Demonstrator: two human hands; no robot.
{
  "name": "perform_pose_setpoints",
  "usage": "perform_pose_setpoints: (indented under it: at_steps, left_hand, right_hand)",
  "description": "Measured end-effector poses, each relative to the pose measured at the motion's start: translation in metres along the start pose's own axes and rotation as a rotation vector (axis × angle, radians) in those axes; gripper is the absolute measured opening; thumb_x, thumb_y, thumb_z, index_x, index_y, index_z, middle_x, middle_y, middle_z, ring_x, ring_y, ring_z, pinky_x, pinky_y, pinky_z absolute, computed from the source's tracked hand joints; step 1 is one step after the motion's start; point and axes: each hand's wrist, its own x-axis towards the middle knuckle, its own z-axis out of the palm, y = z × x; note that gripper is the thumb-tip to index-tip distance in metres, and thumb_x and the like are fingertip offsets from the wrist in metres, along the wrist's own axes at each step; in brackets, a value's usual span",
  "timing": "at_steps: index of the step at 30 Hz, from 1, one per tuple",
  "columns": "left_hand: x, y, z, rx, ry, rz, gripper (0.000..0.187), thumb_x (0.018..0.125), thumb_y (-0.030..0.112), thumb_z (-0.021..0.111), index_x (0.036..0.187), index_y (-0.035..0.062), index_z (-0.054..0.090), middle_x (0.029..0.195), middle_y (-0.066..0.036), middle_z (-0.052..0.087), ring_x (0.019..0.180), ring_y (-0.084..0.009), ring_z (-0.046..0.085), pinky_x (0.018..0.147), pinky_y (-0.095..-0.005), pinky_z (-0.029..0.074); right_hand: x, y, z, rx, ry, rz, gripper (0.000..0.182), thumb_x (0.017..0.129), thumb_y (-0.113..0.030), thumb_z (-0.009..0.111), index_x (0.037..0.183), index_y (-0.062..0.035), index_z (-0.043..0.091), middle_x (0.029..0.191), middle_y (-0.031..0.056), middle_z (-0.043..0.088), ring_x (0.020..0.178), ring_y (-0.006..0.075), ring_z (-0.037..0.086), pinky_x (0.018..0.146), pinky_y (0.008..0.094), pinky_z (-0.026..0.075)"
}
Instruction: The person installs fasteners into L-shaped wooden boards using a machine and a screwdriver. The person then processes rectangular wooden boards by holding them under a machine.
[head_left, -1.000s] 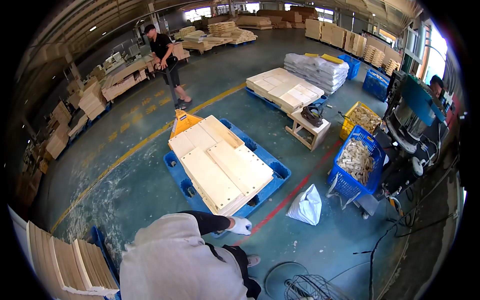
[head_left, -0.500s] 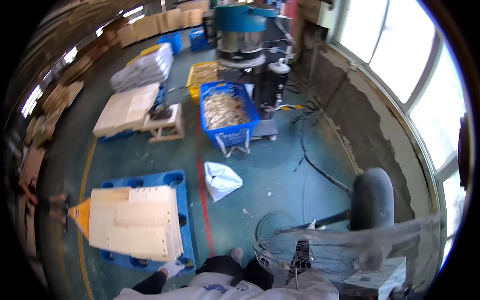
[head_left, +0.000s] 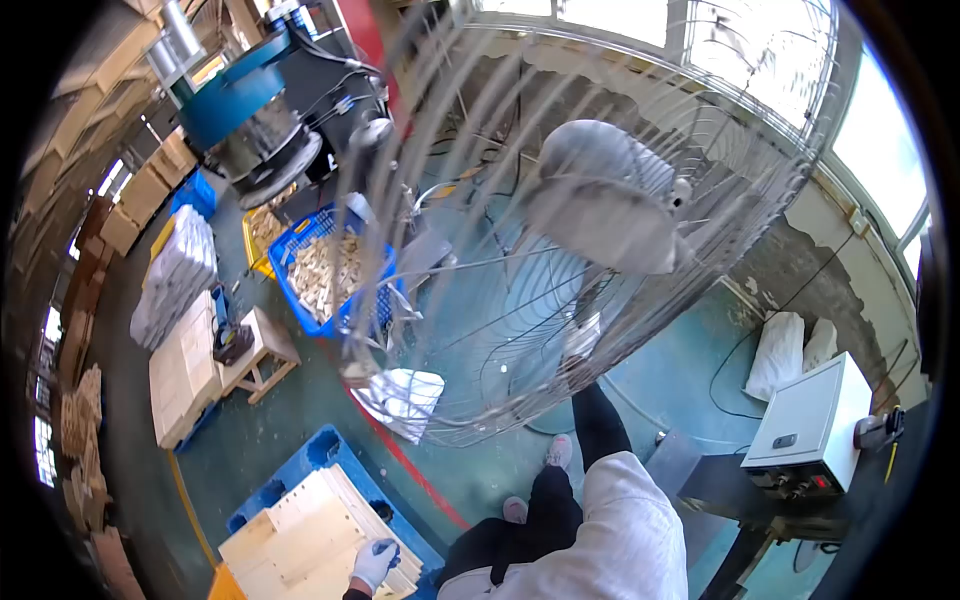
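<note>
My left hand (head_left: 375,563), in a white glove, grips the near edge of a stack of pale wooden boards (head_left: 300,540) lying on a blue pallet (head_left: 300,470) at the bottom left. My right arm in a black sleeve reaches up, and my right hand (head_left: 580,343), also gloved, holds the lower part of the wire guard (head_left: 470,330) of a big standing fan. The fan's grey motor housing (head_left: 600,205) fills the upper middle of the view, close to the camera and tilted. My shoes (head_left: 558,452) stand on the green floor below it.
A blue crate (head_left: 320,275) of wood offcuts, a yellow crate (head_left: 262,228) and a blue machine (head_left: 250,110) stand behind the fan. A white bag (head_left: 405,400) lies by a red floor line (head_left: 410,462). A wooden stool (head_left: 258,352), a white control box (head_left: 810,425) and cables are nearby.
The view has swung right and up, from the pallet to the fan. The fan now looms close, with my right hand raised onto its guard. My left hand stays at the boards.
</note>
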Motion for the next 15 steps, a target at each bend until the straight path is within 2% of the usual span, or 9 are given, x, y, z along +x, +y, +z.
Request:
perform_pose_setpoints:
  at_steps: [4,6,7,8,9,10,12,13,15]
  left_hand:
    - [0.037,0.141,0.032,0.163,-0.077,0.305,0.015,0.095,0.015,0.065,0.099,0.0015,0.066,0.087,-0.004,0.067,0.074,-0.0102,0.061,0.069,-0.0274,0.052]
    - [0.050,0.243,0.060,0.235,-0.090,0.556,0.017,0.093,0.010,0.066,0.107,0.0002,0.065,0.091,-0.004,0.067,0.082,-0.0110,0.061,0.076,-0.0267,0.052]
    - [0.043,0.299,0.086,0.359,0.055,0.825,0.022,0.093,0.008,0.064,0.113,-0.0001,0.065,0.101,-0.006,0.068,0.091,-0.0136,0.063,0.083,-0.0269,0.051]
    - [0.097,0.312,0.089,-0.204,-0.230,0.677,0.026,0.094,0.007,0.064,0.118,-0.0017,0.064,0.110,-0.008,0.068,0.099,-0.0143,0.062,0.090,-0.0279,0.050]
    - [0.079,0.374,0.102,0.235,-0.196,0.804,0.028,0.094,0.008,0.063,0.120,-0.0032,0.063,0.112,-0.008,0.067,0.102,-0.0135,0.061,0.092,-0.0293,0.050]
    - [0.053,0.430,0.125,0.127,-0.242,0.905,0.029,0.094,0.008,0.064,0.120,-0.0040,0.062,0.112,-0.009,0.067,0.104,-0.0126,0.059,0.092,-0.0293,0.049]
    - [0.048,0.522,0.157,0.378,-0.165,1.329,0.029,0.094,0.009,0.062,0.120,-0.0045,0.062,0.114,-0.009,0.067,0.106,-0.0180,0.062,0.095,-0.0320,0.049]
    - [0.046,0.554,0.177,0.411,-0.207,1.464,0.029,0.095,0.011,0.060,0.121,-0.0043,0.062,0.116,-0.010,0.067,0.108,-0.0203,0.062,0.097,-0.0329,0.048]
    - [0.059,0.624,0.222,0.416,-0.376,1.620,0.031,0.098,0.015,0.056,0.123,-0.0035,0.061,0.120,-0.011,0.066,0.113,-0.0249,0.061,0.101,-0.0348,0.046]
  right_hand:
    - [-0.015,0.008,-0.015,-0.099,-0.200,0.116,0.058,0.084,-0.033,0.068,0.132,-0.0031,0.055,0.121,0.0244,0.065,0.112,0.0383,0.062,0.097,0.0420,0.049]
    - [-0.043,0.015,-0.037,-0.160,-0.353,0.167,0.058,0.083,-0.035,0.068,0.131,-0.0041,0.056,0.120,0.0250,0.065,0.112,0.0391,0.062,0.097,0.0423,0.049]
    - [-0.056,0.020,-0.052,-0.195,-0.425,0.196,0.059,0.083,-0.036,0.068,0.131,-0.0046,0.056,0.120,0.0253,0.065,0.112,0.0395,0.062,0.097,0.0424,0.049]
    - [-0.072,0.027,-0.067,-0.243,-0.506,0.209,0.059,0.082,-0.037,0.067,0.130,-0.0052,0.057,0.120,0.0255,0.065,0.112,0.0400,0.062,0.097,0.0426,0.049]
    - [-0.084,0.030,-0.086,-0.291,-0.583,0.213,0.059,0.082,-0.038,0.067,0.130,-0.0057,0.058,0.120,0.0258,0.065,0.113,0.0404,0.062,0.097,0.0427,0.049]
    - [-0.091,0.035,-0.105,-0.335,-0.633,0.212,0.059,0.081,-0.040,0.067,0.130,-0.0062,0.058,0.119,0.0261,0.065,0.113,0.0408,0.062,0.097,0.0429,0.049]
    - [-0.098,0.006,-0.153,-0.342,-0.645,0.228,0.048,0.085,-0.038,0.064,0.121,-0.0055,0.063,0.117,0.0238,0.066,0.109,0.0385,0.063,0.096,0.0426,0.050]
    - [-0.099,-0.021,-0.178,-0.241,-0.610,0.329,0.044,0.087,-0.038,0.062,0.115,-0.0044,0.065,0.116,0.0217,0.067,0.108,0.0358,0.064,0.094,0.0413,0.050]
    - [-0.097,-0.038,-0.199,-0.240,-0.535,0.266,0.043,0.087,-0.039,0.062,0.110,-0.0016,0.065,0.109,0.0234,0.068,0.104,0.0392,0.064,0.089,0.0459,0.050]
